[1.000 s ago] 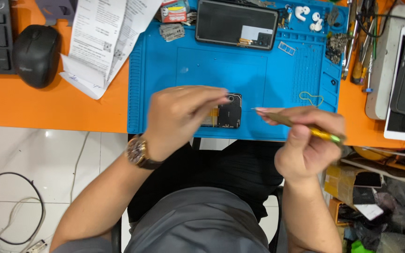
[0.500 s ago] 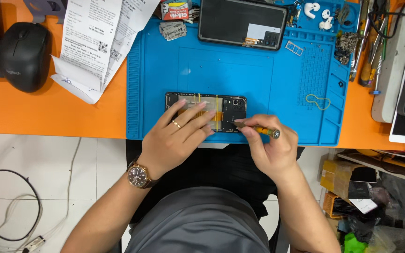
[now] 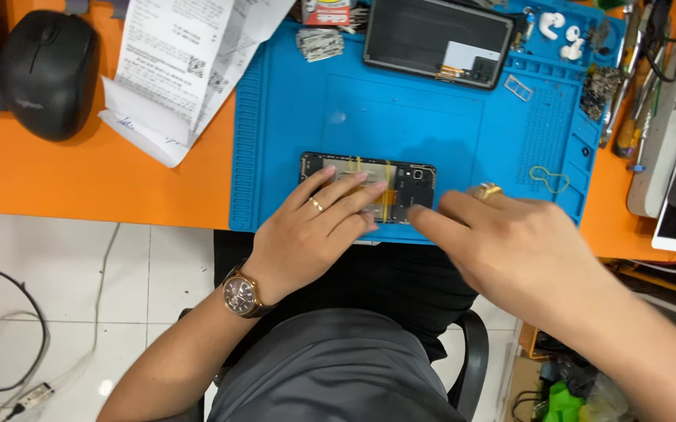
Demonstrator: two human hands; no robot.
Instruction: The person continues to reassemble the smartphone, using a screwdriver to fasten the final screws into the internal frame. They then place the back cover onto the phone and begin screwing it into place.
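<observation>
Here two hands: left hand [image 3: 318,234] flat pressing one opened phone [image 3: 369,186]; right hand [image 3: 510,242] spread, empty.

The middle of the blue mat [image 3: 432,117] lies bare between the opened phone [image 3: 400,184] at its near edge and the dark back cover [image 3: 432,35] at the far edge; screws and small parts [image 3: 602,86] crowd its right side. Left of the mat, the paper slips [image 3: 182,62] and the mouse [image 3: 47,70] block the far desk.

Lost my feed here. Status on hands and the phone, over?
Left hand flat on opened phone, pinning it to blue mat. Right hand at phone's right end, grip unclear. Nothing blocking.
</observation>
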